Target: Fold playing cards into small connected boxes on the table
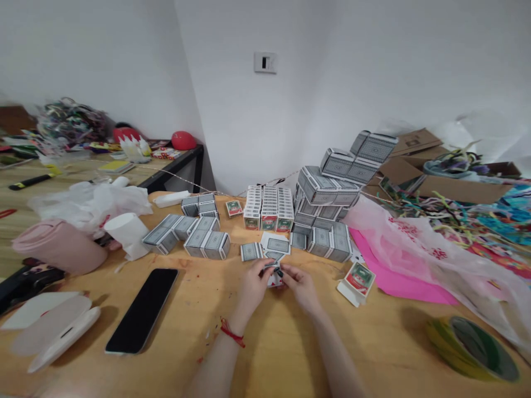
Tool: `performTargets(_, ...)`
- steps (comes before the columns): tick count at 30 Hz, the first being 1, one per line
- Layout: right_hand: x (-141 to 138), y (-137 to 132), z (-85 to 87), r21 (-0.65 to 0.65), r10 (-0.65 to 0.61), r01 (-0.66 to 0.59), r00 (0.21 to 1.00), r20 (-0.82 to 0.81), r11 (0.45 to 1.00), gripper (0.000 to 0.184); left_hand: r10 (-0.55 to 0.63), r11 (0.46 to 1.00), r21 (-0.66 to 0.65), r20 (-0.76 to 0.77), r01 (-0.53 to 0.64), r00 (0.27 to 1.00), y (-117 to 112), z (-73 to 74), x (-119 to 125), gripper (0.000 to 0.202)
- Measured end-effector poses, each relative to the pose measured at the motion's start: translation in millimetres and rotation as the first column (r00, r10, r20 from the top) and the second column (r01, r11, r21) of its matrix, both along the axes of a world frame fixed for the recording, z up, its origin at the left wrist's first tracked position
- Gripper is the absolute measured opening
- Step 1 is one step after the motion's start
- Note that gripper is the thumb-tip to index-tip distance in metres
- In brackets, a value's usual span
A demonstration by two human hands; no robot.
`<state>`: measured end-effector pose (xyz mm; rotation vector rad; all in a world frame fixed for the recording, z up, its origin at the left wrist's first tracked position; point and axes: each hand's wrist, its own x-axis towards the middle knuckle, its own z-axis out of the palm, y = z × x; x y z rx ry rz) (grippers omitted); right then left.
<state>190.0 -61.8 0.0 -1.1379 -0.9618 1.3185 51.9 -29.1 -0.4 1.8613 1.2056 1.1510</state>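
My left hand (253,283), with a red string bracelet at its wrist, and my right hand (302,286) meet near the table's middle. Their fingers are closed on playing cards (274,282), whose white faces show red marks. Fingertips hide part of these cards. Just beyond them lie loose grey-backed cards (277,245) and a short stack of cards (251,252). To the right of my right hand, a green and white card box (359,279) rests with its flap open.
Card boxes (269,207) stand in rows at the back. Grey-backed card stacks (207,237) sit left, and a leaning pile (329,185) rises right. Around the edges are a phone (143,310), a paper roll (128,235), a tape roll (473,347) and pink sheeting (398,276).
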Motion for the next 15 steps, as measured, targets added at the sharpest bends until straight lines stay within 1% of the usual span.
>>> performTargets(4, 0.3, 0.1, 0.2, -0.022, -0.007, 0.005, 0.996, -0.089, 1.000, 0.038, -0.009, 1.000, 0.009, 0.007, 0.009, 1.000, -0.3, -2.0, 0.8, 0.021)
performTargets(11, -0.3, -1.7, 1.1, -0.131, -0.031, -0.001, 0.971, -0.236, 0.991, 0.038, 0.019, 0.998, -0.058, 0.059, -0.016, 0.998, -1.4, 0.9, 2.4, 0.022)
performTargets(15, -0.9, -1.5, 1.0, -0.155, -0.045, 0.004, 0.964, -0.263, 0.988, 0.037, 0.045, 0.996, -0.083, 0.076, -0.039, 0.996, -2.1, 1.6, 3.1, 0.021)
